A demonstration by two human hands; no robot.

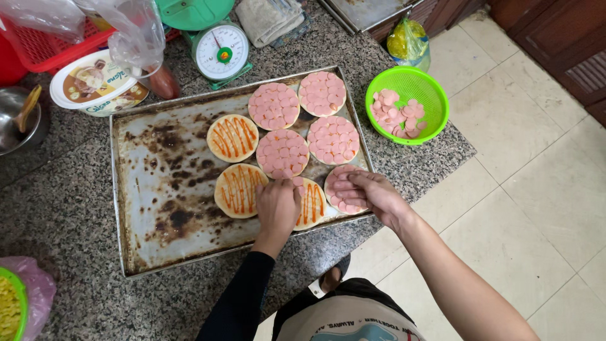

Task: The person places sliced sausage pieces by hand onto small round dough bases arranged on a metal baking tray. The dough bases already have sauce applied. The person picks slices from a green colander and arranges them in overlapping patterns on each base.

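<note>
A worn metal baking tray [158, 208] lies on a granite counter and holds several small round dough bases. Several bases [282, 153] are covered with pink sausage slices; two [232, 137] carry only orange sauce stripes. My left hand [278, 207] rests on a sauced base [312, 203] at the tray's front edge, with sausage slices under the fingertips. My right hand [372, 192] lies flat on the front right base [341, 201], which is partly covered with slices. A green plastic colander [435, 95] with more sausage slices stands right of the tray.
Behind the tray stand a green kitchen scale [221, 52], a white spread tub [95, 85], a red basket [44, 44] and a folded cloth [268, 19]. A steel bowl with a spoon [19, 117] sits far left. A green bowl of corn [9, 309] is bottom left. Tiled floor lies right.
</note>
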